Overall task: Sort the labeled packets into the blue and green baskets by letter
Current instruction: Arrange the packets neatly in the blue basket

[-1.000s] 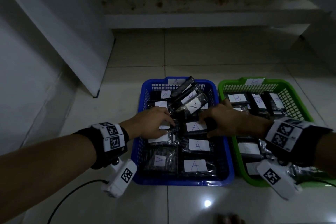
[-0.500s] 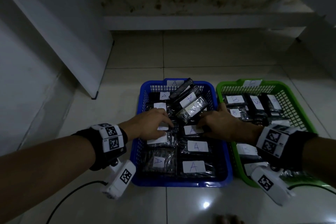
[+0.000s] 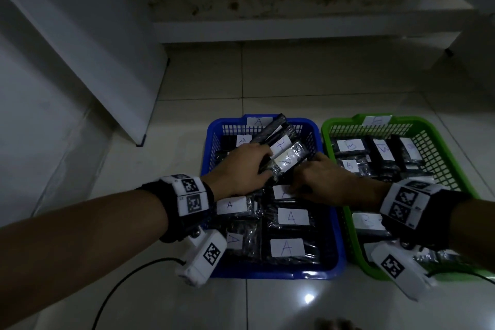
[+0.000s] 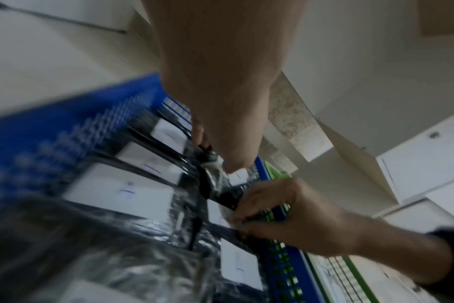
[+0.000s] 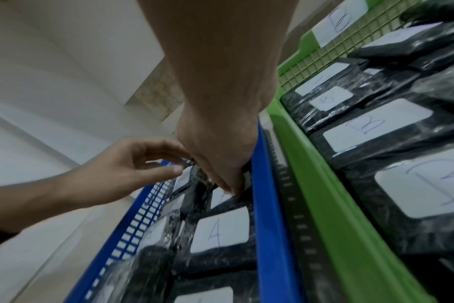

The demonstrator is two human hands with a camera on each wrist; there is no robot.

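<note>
Left hand [image 3: 242, 169] reached into the blue basket [image 3: 270, 274] over its far half, fingers curled round the left end of a tilted packet [image 3: 288, 159] with an A label – grasping it. Right hand [image 3: 318, 182] sat just beside, at the packet's right end near the basket's right wall; fingers bent down among the packets, touching them, but whether it gripped one could not be told. In the right wrist view the right hand's fingertips [image 5: 231, 184] pressed down between the dark wrapped packets by the blue wall, with the left hand [image 5: 132, 164] curled opposite.

Blue basket stood on the tiled floor [image 3: 267, 78], left of the green basket [image 3: 348, 222], walls nearly touching. It held flat A packets [image 3: 288, 248] in rows at its near edge, several more leaning at its far edge. Green basket held B packets [image 3: 349, 145] – lying flat, labels up. Both wrists wore black bands with square-coded markers [image 3: 191, 197]. A black cable [image 3: 120, 284] ran across the floor near the left wrist.
</note>
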